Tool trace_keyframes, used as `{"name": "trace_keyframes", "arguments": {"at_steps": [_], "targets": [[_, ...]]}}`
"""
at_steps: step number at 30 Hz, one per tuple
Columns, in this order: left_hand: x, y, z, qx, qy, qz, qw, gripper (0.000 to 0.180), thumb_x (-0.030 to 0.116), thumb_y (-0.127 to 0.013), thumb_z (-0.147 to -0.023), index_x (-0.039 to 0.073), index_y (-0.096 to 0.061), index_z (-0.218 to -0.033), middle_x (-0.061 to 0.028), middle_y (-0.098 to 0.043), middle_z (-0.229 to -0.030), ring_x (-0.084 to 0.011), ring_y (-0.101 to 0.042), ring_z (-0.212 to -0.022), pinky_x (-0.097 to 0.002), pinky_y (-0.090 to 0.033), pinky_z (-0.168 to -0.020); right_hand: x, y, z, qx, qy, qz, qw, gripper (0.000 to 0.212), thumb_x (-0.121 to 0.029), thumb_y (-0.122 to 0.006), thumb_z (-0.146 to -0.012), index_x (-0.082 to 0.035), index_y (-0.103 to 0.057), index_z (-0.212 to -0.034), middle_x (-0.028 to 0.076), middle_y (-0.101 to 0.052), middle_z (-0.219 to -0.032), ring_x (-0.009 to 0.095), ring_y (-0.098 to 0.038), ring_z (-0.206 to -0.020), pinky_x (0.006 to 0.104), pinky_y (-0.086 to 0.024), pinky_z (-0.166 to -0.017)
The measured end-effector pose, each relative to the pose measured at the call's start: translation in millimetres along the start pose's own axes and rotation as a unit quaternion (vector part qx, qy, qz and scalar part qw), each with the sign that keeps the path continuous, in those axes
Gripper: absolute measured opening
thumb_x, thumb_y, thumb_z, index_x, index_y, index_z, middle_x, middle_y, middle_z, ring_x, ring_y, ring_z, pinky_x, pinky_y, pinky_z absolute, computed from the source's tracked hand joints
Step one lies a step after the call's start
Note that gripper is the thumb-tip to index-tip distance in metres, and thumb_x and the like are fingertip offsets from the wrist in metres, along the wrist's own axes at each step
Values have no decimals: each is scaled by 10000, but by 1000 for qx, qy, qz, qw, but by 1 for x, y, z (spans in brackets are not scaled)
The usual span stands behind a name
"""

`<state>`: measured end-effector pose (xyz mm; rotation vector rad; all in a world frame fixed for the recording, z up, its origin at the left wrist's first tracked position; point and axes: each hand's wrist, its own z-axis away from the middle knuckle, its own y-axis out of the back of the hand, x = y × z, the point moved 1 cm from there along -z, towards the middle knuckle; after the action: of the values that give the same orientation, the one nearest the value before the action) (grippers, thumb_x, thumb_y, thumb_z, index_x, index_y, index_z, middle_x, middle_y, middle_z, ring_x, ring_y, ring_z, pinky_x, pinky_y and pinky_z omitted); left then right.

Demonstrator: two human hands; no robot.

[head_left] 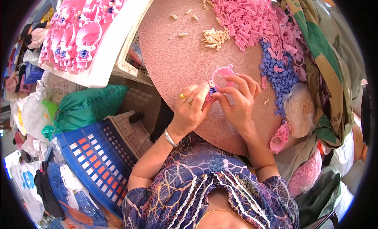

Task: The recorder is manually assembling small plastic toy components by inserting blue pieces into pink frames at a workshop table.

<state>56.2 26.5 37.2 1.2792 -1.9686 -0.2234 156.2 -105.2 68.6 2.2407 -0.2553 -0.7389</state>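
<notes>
Over the round table, both my hands hold one pink plastic toy part (pixel 228 71) with a large ring at its far end. A small blue piece (pixel 213 89) sits in its narrow near end, between my fingertips. My left hand (pixel 191 108), wearing rings, is closed on that near end. My right hand (pixel 239 101) pinches it from the other side, thumb and index finger at the blue piece, other fingers curled beside the ring. The fingers partly hide the part's lower end. A similar pink part (pixel 280 138) lies by the table's right edge.
On the speckled table (pixel 169 51) lie a heap of small pink pieces (pixel 248 20), blue pieces (pixel 278 69) and cream pieces (pixel 215 38). A white tray (pixel 106 51) of pink parts stands at the far left. A blue basket (pixel 94 158) and green bag (pixel 88 107) are lower left.
</notes>
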Motion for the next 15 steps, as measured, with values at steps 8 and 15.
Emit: {"name": "trace_keyframes", "arguments": {"at_steps": [8, 15], "targets": [[0, 2, 1, -17, 47, -8, 999, 597, 71, -858, -737, -8, -549, -1242, -139, -670, -1089, -314, -666, -974, -386, -549, -815, 4, 16, -10, -38, 1, -35, 999, 198, -214, -850, -699, -146, -690, -795, 8, -683, -1090, 255, -568, -1110, 419, -318, -962], [-1, 0, 2, -53, 93, -15, 994, 606, 101, -861, -741, -2, -549, -1251, -151, -673, -1105, -314, -667, -984, -402, -536, -852, 12, 21, -13, -62, -52, 85, 993, 232, -243, -850, -701, -150, -703, -855, -2, -696, -1080, 219, -582, -1075, 411, -332, -937]]}}
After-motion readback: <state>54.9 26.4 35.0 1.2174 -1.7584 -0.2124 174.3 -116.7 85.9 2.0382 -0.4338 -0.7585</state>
